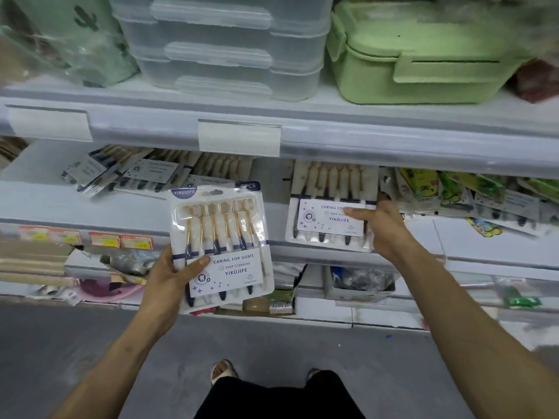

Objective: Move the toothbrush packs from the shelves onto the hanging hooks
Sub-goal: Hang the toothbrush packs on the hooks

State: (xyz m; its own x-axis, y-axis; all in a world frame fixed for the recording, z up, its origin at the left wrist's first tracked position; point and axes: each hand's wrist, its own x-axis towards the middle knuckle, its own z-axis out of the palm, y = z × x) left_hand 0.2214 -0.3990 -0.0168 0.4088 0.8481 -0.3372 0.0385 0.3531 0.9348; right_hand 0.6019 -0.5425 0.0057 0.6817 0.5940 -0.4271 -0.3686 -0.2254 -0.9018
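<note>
My left hand (169, 275) grips a clear toothbrush pack (222, 234) by its lower left corner and holds it upright in front of the shelves; its label reads YIKOJIFE. My right hand (382, 226) grips the right edge of a second toothbrush pack (325, 213), thumb on its white label, while the pack rests on the middle shelf (60, 204). More toothbrush packs (142, 173) lie in a loose pile at the back left of that shelf. No hanging hooks are in view.
Stacked clear boxes (223, 46) and a green lunch box (417, 55) stand on the upper shelf. Colourful packets (472, 195) lie right of my right hand. Mixed goods fill the lower shelf (357, 282). My feet stand on the grey floor (90, 343).
</note>
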